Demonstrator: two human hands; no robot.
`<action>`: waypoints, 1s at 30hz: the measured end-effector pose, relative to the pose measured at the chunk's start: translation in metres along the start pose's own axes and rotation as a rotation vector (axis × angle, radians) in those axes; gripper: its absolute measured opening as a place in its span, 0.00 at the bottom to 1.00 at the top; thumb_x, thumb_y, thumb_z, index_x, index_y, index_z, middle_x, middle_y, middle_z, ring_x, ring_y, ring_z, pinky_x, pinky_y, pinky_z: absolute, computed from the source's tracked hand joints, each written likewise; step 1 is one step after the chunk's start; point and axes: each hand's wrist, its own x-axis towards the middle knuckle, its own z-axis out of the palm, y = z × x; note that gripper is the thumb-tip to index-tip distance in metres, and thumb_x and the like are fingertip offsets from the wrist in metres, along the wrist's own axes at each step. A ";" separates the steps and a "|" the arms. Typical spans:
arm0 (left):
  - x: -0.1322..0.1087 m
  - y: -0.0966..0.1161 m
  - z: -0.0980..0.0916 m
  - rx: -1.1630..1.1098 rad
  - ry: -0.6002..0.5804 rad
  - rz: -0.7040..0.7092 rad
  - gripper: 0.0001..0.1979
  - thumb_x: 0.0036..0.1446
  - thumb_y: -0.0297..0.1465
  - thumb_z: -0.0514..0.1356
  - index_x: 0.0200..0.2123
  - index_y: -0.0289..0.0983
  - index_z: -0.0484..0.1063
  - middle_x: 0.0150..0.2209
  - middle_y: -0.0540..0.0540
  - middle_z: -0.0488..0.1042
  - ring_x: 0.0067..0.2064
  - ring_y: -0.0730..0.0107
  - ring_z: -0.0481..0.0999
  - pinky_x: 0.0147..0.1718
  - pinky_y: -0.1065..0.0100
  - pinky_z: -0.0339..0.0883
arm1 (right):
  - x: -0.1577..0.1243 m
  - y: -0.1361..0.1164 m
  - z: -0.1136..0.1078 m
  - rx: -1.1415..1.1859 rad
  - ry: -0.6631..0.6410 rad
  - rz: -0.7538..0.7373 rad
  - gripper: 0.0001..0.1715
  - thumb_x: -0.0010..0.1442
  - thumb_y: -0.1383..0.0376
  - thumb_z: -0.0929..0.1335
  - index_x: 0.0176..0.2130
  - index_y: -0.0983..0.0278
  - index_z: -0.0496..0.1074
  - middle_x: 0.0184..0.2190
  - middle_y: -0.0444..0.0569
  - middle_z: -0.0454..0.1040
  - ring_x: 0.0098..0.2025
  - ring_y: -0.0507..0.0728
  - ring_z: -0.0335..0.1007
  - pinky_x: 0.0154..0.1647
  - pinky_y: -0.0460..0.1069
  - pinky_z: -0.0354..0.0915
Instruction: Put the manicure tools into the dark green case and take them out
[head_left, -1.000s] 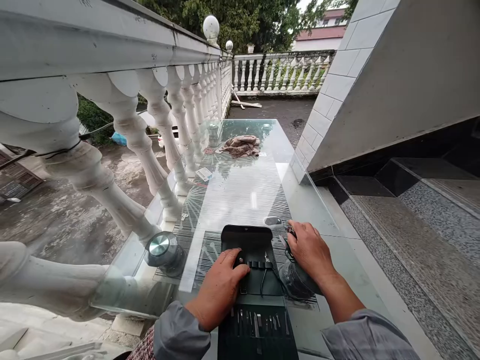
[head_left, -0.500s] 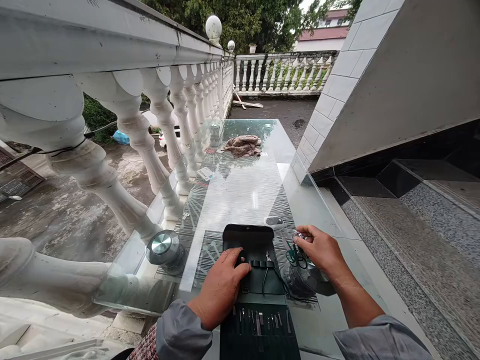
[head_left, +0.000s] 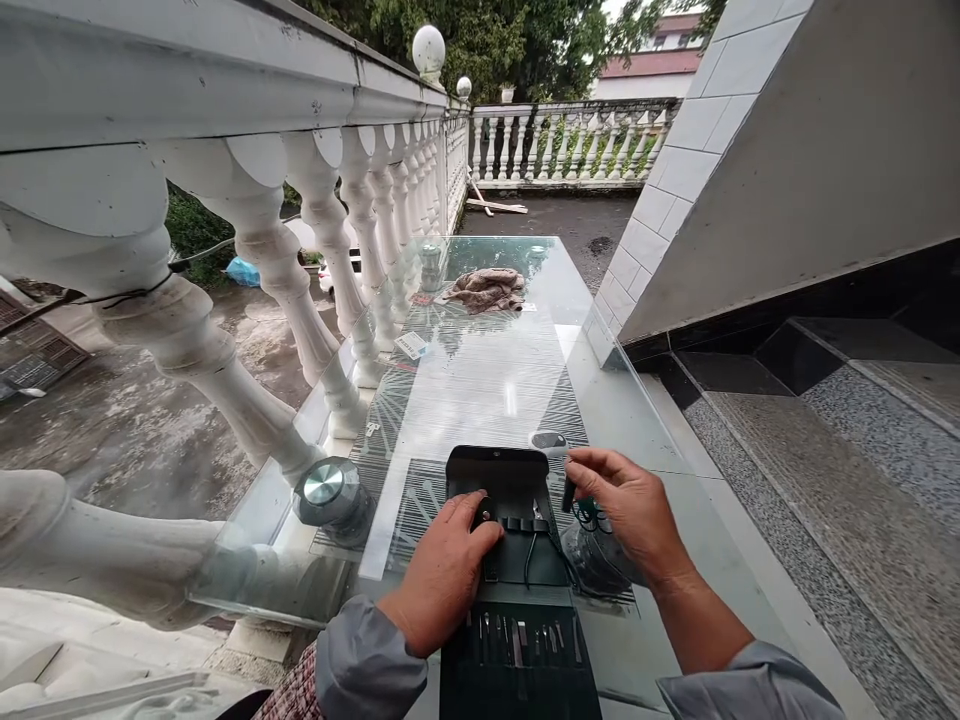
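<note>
A dark green manicure case (head_left: pixel 517 572) lies unfolded on the glass table. Small metal nail tools (head_left: pixel 517 640) stand in a row in its lower panel, and cuticle nippers (head_left: pixel 535 530) sit in an upper loop. My left hand (head_left: pixel 446 565) grips the case's left edge, thumb across it by the round snap. Beyond the case's right side, my right hand (head_left: pixel 626 510) pinches a small dark object (head_left: pixel 569 490) between thumb and fingers; its kind is unclear. Scissors with green handles (head_left: pixel 589 517) lie partly hidden behind that hand.
A faceted support with a metallic cap (head_left: pixel 330 490) is at the table's left. A grey-and-white object (head_left: pixel 549 440), a small card (head_left: pixel 410 345) and a crumpled brown cloth (head_left: pixel 487 290) lie farther along the glass table (head_left: pixel 480 400). A white balustrade (head_left: pixel 292 270) runs left; stone steps (head_left: pixel 832 440) rise right.
My right hand has moved slightly left, towards the case. A shiny silver item showed at its fingertips before; a dark object shows there now. My left hand stays in place.
</note>
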 end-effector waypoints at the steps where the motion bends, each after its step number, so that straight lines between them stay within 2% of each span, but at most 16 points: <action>1: 0.000 0.000 0.000 -0.002 0.000 -0.001 0.14 0.56 0.19 0.52 0.41 0.38 0.71 0.55 0.40 0.62 0.56 0.57 0.62 0.51 0.56 0.64 | -0.004 -0.001 0.006 0.006 -0.020 -0.009 0.23 0.42 0.51 0.73 0.34 0.65 0.74 0.27 0.47 0.74 0.23 0.50 0.65 0.27 0.48 0.66; 5: 0.000 0.000 0.000 -0.005 -0.009 -0.001 0.14 0.56 0.19 0.53 0.42 0.37 0.71 0.56 0.40 0.62 0.56 0.57 0.62 0.51 0.56 0.64 | -0.013 0.007 0.026 -0.056 -0.029 -0.081 0.22 0.44 0.52 0.72 0.35 0.63 0.73 0.29 0.47 0.74 0.27 0.53 0.68 0.30 0.49 0.67; 9: 0.000 0.000 -0.001 -0.018 -0.037 -0.001 0.14 0.56 0.20 0.53 0.43 0.38 0.71 0.57 0.41 0.60 0.57 0.55 0.61 0.53 0.54 0.62 | -0.012 0.018 0.034 -0.151 -0.015 -0.108 0.19 0.47 0.52 0.71 0.34 0.62 0.72 0.29 0.47 0.74 0.30 0.54 0.69 0.32 0.50 0.67; 21: -0.002 0.000 -0.001 0.017 -0.040 0.017 0.14 0.56 0.20 0.56 0.44 0.39 0.70 0.58 0.42 0.59 0.58 0.57 0.60 0.54 0.55 0.61 | -0.011 0.018 0.036 -0.350 -0.100 -0.207 0.15 0.53 0.52 0.67 0.32 0.61 0.71 0.29 0.47 0.74 0.30 0.55 0.69 0.34 0.50 0.65; 27: -0.002 0.000 0.000 -0.001 -0.032 0.027 0.14 0.56 0.19 0.54 0.44 0.38 0.70 0.58 0.41 0.59 0.58 0.57 0.60 0.54 0.55 0.61 | -0.010 0.017 0.035 -0.472 -0.158 -0.407 0.14 0.60 0.57 0.62 0.31 0.61 0.72 0.31 0.48 0.73 0.36 0.56 0.69 0.39 0.51 0.63; 30: -0.001 0.000 -0.001 -0.017 -0.028 0.023 0.14 0.57 0.20 0.53 0.44 0.38 0.70 0.58 0.42 0.59 0.58 0.57 0.59 0.54 0.55 0.61 | -0.011 0.018 0.035 -0.520 -0.187 -0.449 0.17 0.61 0.57 0.61 0.29 0.61 0.72 0.30 0.48 0.72 0.35 0.55 0.68 0.39 0.50 0.62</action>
